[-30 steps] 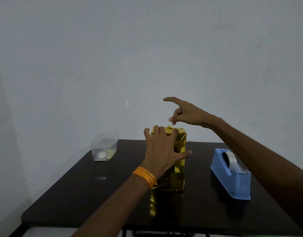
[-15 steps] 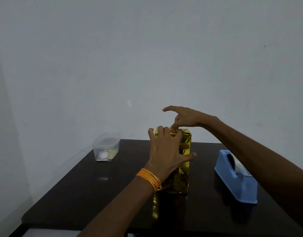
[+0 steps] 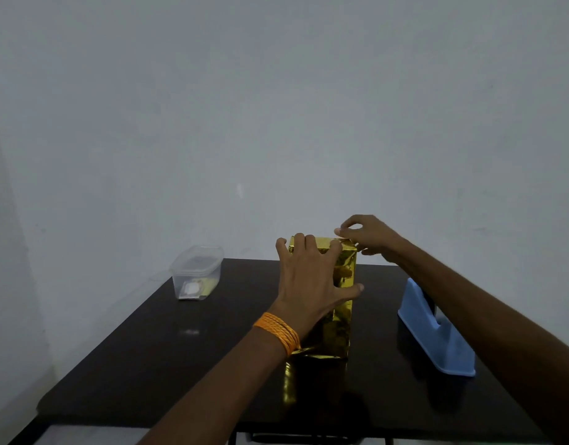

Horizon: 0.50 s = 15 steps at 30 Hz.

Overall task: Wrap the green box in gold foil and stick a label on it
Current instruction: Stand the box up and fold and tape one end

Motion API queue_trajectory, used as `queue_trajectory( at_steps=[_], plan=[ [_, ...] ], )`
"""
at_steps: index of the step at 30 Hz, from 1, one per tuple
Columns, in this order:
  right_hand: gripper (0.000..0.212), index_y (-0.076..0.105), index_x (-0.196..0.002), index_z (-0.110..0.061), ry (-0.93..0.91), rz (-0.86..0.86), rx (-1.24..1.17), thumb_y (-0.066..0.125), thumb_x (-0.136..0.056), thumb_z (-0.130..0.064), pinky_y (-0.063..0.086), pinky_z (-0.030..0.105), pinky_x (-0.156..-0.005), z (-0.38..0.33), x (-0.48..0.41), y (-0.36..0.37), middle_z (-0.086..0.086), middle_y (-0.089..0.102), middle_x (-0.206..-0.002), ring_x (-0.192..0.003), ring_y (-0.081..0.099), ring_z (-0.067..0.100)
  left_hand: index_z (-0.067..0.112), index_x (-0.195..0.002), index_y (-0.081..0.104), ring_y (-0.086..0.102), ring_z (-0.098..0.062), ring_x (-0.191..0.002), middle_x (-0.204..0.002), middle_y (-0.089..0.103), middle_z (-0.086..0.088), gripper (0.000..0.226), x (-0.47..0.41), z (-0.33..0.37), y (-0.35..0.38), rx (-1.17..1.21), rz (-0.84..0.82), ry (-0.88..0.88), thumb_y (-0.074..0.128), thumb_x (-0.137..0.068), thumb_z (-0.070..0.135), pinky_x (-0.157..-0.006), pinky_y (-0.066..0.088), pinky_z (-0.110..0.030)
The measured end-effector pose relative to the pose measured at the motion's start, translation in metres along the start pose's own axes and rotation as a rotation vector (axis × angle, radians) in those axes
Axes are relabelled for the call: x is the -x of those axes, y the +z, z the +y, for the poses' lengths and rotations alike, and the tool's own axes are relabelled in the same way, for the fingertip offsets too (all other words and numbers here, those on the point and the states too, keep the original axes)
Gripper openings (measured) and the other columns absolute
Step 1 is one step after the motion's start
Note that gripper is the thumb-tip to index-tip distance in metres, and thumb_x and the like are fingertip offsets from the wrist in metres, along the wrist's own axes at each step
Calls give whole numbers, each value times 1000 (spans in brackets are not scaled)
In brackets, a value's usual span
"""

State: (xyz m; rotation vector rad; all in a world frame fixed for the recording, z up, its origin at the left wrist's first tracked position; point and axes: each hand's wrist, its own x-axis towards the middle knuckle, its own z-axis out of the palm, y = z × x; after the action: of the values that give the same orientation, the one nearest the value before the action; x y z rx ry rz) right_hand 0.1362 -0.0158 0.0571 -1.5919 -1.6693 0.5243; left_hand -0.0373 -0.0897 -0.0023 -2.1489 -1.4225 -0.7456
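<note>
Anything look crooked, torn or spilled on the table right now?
Nothing is spilled or toppled. Only the gold foil looks untidy: it is crinkled and flares out at the base, below the left wrist. The wrapped box stands upright, with the left hand flat on it and the right hand pinching the foil at the top corner.

Shown before you were one gold box [image 3: 341,319], one clear tub [image 3: 196,274], one blue tape dispenser [image 3: 437,342], one orange wristband [image 3: 276,332] and one dark table [image 3: 148,364]; two hands were yours, the left hand [image 3: 309,277] and the right hand [image 3: 370,236].
</note>
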Motion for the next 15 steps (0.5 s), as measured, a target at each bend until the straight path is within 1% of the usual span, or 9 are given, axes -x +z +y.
queue_trajectory(
  at_steps=[1, 3, 6, 8, 9, 10, 11, 13, 15],
  plan=[
    [43, 64, -115, -19, 33, -50, -129, 69, -88, -52, 53, 26, -68, 1, 5, 4, 6, 67, -110, -87, 63, 15, 30, -140, 42, 41, -34, -128, -132, 51, -15, 85, 0, 0, 1, 12, 12, 4, 41, -76, 86, -106, 21, -61],
    [40, 65, -114, -21, 51, -117, -233, 70, -87, -51, 54, 32, -78, 0, 11, 13, 0, 64, -114, -101, 62, 18, 30, -139, 42, 41, -34, -128, -132, 51, -15, 84, -2, -1, 4, 32, 20, 3, 42, -75, 85, -106, 21, -61],
    [28, 70, -108, -22, 83, -104, -343, 77, -84, -34, 54, 37, -85, -1, 12, 24, 2, 68, -112, -105, 62, 21, 30, -141, 40, 41, -32, -128, -130, 53, -13, 84, -2, -2, 4, 18, 22, 0, 38, -77, 85, -107, 21, -60],
    [28, 72, -106, -21, 132, -99, -430, 78, -81, -31, 56, 38, -88, 2, 12, 27, 5, 70, -113, -107, 65, 22, 33, -143, 39, 42, -29, -127, -129, 55, -10, 81, -2, -4, 0, 41, 31, -2, 30, -81, 84, -108, 21, -58],
    [26, 72, -105, -21, 150, -102, -469, 77, -81, -29, 56, 38, -88, 4, 12, 29, 6, 70, -114, -106, 66, 22, 34, -141, 42, 44, -26, -126, -125, 58, -7, 77, -3, -6, -4, 88, 42, -18, 28, -83, 83, -108, 22, -56],
    [24, 72, -104, -20, 158, -111, -497, 76, -82, -28, 56, 37, -87, 6, 13, 29, 7, 71, -113, -104, 66, 21, 34, -136, 46, 47, -24, -122, -120, 62, -4, 70, -7, -8, -8, 158, 66, -51, 29, -86, 80, -106, 25, -54],
    [24, 72, -104, -20, 156, -117, -510, 75, -83, -29, 55, 34, -82, 7, 15, 28, 7, 71, -111, -100, 66, 19, 32, -131, 50, 51, -23, -117, -115, 66, -1, 62, -13, -11, -10, 247, 101, -97, 32, -89, 75, -103, 30, -51],
    [27, 72, -105, -20, 139, -136, -524, 77, -82, -34, 52, 27, -68, 9, 16, 27, 4, 69, -103, -92, 65, 16, 30, -127, 52, 56, -23, -110, -111, 68, 0, 48, -29, -23, -9, 468, 149, -235, 46, -92, 61, -98, 41, -48],
    [31, 72, -105, -20, 135, -158, -540, 80, -80, -37, 48, 25, -62, 10, 18, 26, 0, 68, -96, -86, 64, 14, 29, -129, 48, 58, -25, -109, -119, 63, -4, 48, -48, -39, -2, 761, 58, -403, 62, -87, 48, -95, 49, -47]
  ],
)
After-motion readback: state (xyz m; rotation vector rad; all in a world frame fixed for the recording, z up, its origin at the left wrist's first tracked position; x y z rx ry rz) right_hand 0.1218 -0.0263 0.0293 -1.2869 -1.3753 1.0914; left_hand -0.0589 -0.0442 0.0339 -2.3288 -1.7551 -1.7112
